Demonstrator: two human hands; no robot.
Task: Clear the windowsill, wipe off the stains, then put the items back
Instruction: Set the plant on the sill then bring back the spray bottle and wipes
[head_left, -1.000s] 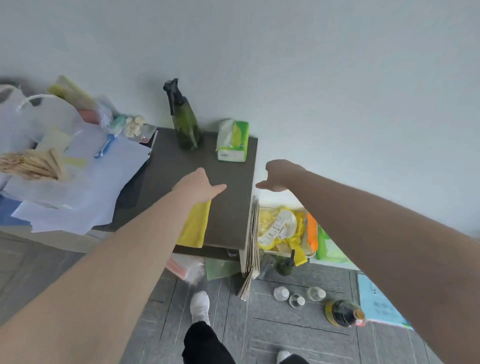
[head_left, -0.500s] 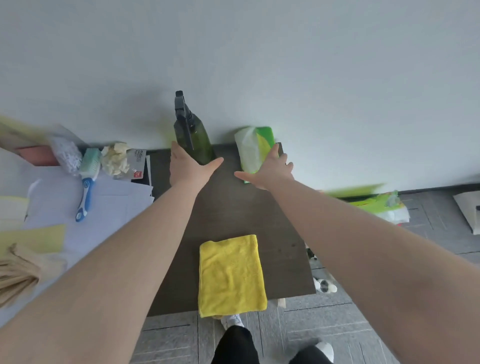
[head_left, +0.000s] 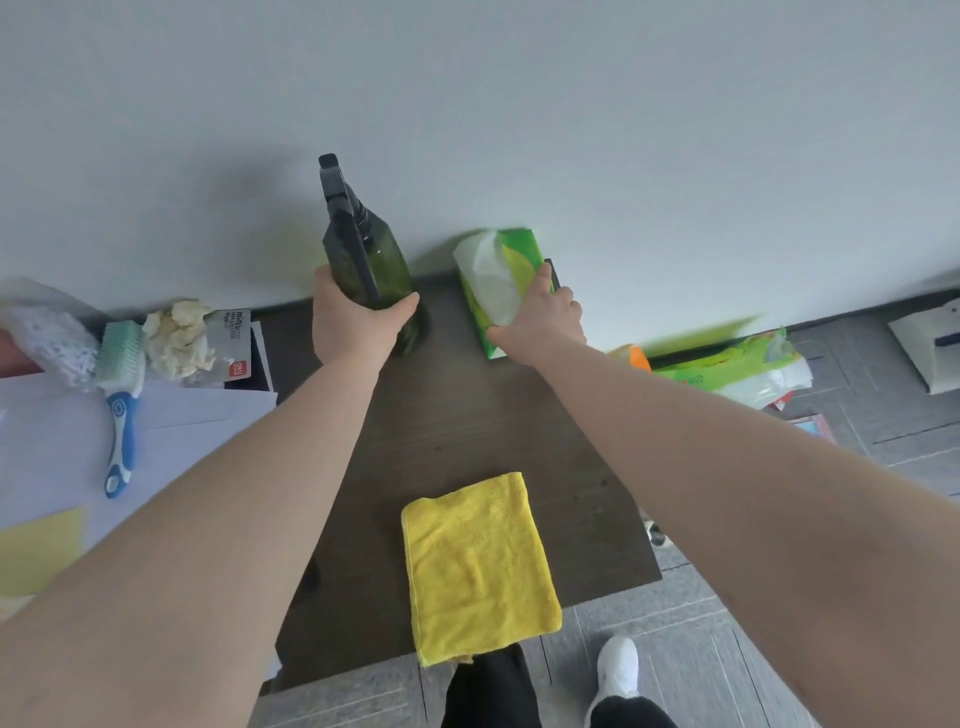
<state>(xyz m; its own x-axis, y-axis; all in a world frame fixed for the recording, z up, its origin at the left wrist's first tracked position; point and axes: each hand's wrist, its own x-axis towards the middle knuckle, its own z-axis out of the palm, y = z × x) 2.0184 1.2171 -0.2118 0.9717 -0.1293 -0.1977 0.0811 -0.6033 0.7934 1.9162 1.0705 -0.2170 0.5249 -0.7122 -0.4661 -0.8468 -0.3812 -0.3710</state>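
Left hand (head_left: 358, 325) wrapped round the lower body of the green spray bottle (head_left: 363, 265), fingers (head_left: 408, 307) clamped on its near side, thumb at its left; bottle upright at the back of the dark sill (head_left: 467, 426), close against the wall (head_left: 519, 130); right hand (head_left: 540, 317) spread over the green tissue pack (head_left: 501, 283), fingertips curled on its far right edge, thumb hooked on its near corner, gripping it

Bottle likely rigid plastic, smooth and perhaps slippery, weight depending on liquid that cannot be judged here; best taken low on the body as now, below the black trigger head (head_left: 337, 187), and kept upright; tissue pack likely light and soft, crushable, loose white sheet above the fingers liable to pull out, so better held by its sides

Sill edge just right of the right fingertips, with a drop to the floor (head_left: 779, 649); papers (head_left: 171, 415), brush (head_left: 119, 395) and crumpled wad (head_left: 179, 338) crowded left of the left thumb; open sill nearer than both wrists, down to the yellow cloth (head_left: 478, 566) overhanging the near edge; clearest room for lifting straight up and back toward the body
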